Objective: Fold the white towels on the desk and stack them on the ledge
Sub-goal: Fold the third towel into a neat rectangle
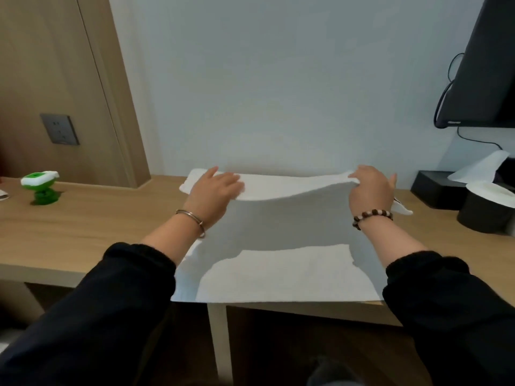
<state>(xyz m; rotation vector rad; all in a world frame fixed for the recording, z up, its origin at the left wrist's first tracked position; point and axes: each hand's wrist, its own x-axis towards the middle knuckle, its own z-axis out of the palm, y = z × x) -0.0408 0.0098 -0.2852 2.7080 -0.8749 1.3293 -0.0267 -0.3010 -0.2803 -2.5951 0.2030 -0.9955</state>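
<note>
A white towel (278, 274) lies spread on the wooden desk (97, 218), its near edge at the desk's front edge. Its far edge is lifted off the desk and held stretched between both hands. My left hand (214, 190) grips the far left corner, fingers curled over the cloth. My right hand (367, 188) pinches the far right corner. The raised edge sags in the middle and casts a shadow on the towel below. A bit of white cloth (402, 208) shows on the desk behind my right wrist.
A green and white toy (40, 188) stands at the desk's left. At the right are a black tissue box (437, 188) with a tissue sticking out, a black round holder (485, 213), and a wall-mounted TV (487, 65) with cables. A wall socket (59, 129) sits at left.
</note>
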